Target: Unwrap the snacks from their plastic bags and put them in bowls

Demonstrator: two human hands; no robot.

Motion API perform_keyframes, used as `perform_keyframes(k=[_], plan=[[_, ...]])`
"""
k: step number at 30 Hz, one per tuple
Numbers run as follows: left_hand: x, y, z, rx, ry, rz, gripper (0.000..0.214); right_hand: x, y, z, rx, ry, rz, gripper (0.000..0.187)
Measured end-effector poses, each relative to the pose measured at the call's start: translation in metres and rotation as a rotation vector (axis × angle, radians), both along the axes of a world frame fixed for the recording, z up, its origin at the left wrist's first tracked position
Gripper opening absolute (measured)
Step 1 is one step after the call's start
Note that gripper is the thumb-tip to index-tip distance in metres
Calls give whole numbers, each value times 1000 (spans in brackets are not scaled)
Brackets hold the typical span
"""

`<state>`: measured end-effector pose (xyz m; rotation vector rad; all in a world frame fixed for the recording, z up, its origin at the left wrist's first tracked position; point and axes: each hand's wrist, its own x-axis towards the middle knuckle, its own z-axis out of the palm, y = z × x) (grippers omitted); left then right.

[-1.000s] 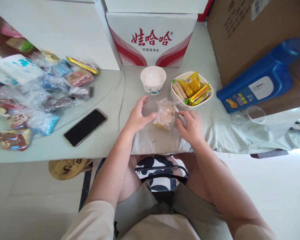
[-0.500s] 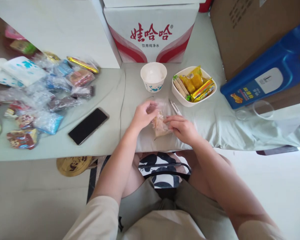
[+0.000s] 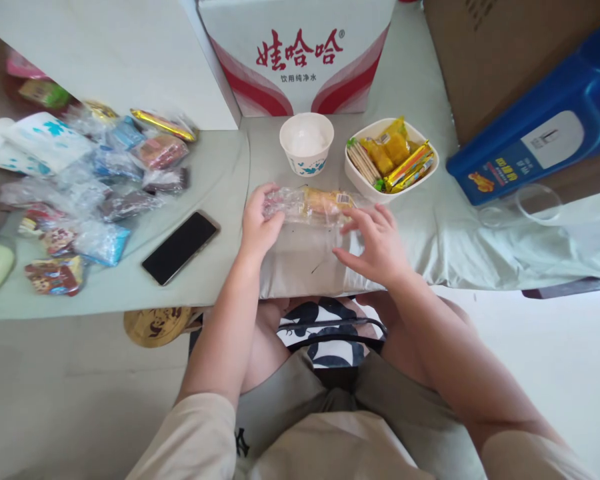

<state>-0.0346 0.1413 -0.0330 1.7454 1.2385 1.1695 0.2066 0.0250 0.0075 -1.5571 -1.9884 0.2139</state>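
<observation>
A clear plastic bag [image 3: 294, 212] holding a yellowish wrapped snack [image 3: 325, 202] lies stretched sideways across the cloth-covered table. My left hand [image 3: 261, 219] is closed on the bag's left end, thumb in front. At the other end, my right hand [image 3: 373, 241] is spread, its fingertips at or just beside the plastic; contact is hard to make out. Just beyond the bag stands a white paper bowl [image 3: 307, 160] with a blue floral print. To its right is a white container [image 3: 363, 179] filled with yellow packets and a bundle of thin sticks.
A black phone [image 3: 181, 248] lies to the left, with a heap of wrapped snacks [image 3: 125, 160] farther left. A white-and-red carton [image 3: 300, 93] stands at the back. At right are a big blue bottle [image 3: 525, 140] and a clear plastic cup [image 3: 540, 207].
The bag has gone from bunched between my hands to stretched out, farther from the table's front edge. My left hand moved left, and my right hand spread its fingers. The pen-like tool has dropped from sight.
</observation>
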Motion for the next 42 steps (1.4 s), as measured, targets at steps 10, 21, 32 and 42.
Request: perform_keyframes(k=[10,21,32,42], plan=[[-15,-5,14,-288,-232,46,44,-5,-16,12,-499,-25,315,24],[4,1,-10,-250,113,113,41,-11,9,-12,-86,-41,-112,32],[13,-14,16,-537,-193,136,21,-25,22,-14,-115,-26,77,41],[21,-25,38,-894,-541,-202,26,-20,20,-28,-169,247,183,74]])
